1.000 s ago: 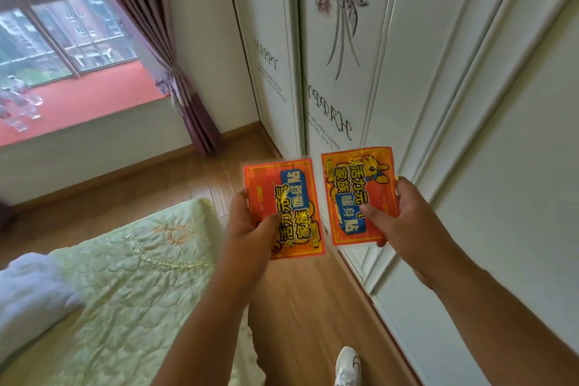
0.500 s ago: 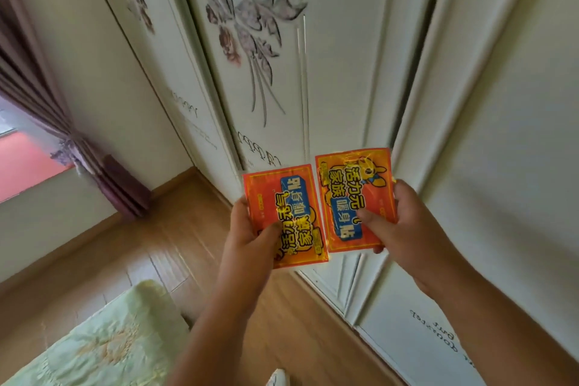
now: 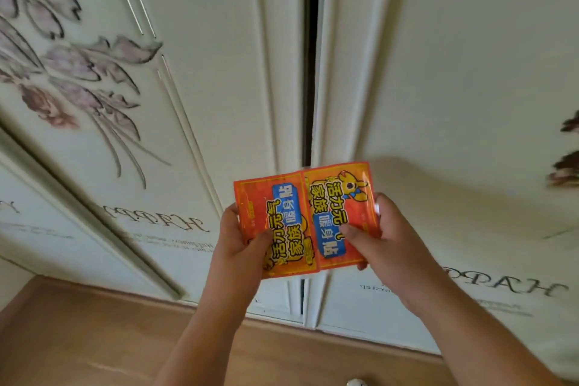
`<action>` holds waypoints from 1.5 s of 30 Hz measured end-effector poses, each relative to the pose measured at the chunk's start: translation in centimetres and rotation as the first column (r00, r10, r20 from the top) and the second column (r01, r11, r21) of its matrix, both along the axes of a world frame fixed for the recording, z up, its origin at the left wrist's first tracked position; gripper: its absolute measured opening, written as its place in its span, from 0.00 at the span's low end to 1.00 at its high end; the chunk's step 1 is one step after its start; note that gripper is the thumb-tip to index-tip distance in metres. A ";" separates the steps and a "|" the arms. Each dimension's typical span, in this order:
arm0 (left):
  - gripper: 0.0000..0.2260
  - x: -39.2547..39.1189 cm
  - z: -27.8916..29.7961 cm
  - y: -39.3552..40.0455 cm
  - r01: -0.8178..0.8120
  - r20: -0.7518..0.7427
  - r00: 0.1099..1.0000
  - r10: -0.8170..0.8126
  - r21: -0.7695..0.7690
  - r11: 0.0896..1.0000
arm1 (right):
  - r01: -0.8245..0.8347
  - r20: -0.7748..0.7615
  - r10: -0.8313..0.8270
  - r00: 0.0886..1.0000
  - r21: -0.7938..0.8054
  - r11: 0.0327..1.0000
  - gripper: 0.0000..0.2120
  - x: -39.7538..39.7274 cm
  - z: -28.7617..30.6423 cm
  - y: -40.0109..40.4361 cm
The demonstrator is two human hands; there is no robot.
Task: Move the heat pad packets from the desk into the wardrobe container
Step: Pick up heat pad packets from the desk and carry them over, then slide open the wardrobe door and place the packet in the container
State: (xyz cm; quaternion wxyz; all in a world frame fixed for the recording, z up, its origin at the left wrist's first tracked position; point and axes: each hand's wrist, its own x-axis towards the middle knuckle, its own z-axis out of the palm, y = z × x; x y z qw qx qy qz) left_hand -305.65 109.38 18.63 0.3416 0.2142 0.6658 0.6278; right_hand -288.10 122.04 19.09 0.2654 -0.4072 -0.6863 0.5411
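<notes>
Packets: one (image 3: 275, 229) pinched in the left hand (image 3: 241, 241), one (image 3: 340, 213) pinched in the right hand (image 3: 385, 238), long axes upright, edges touching, held right in front of the dark gap (image 3: 311, 56) between two wardrobe doors (image 3: 219, 72). The container is out of sight. Both hands are full, so neither looks free to open a door.

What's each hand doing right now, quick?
Left hand: holding one orange packet, thumb on its front.
Right hand: holding the other orange packet, thumb on its front.
</notes>
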 end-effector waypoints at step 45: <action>0.15 -0.8 1.4 -2.1 0.045 -0.083 0.996 -0.040 0.065 0.997 | -0.144 0.270 -0.155 0.950 0.821 0.553 0.29 -1.8 6.9 0.3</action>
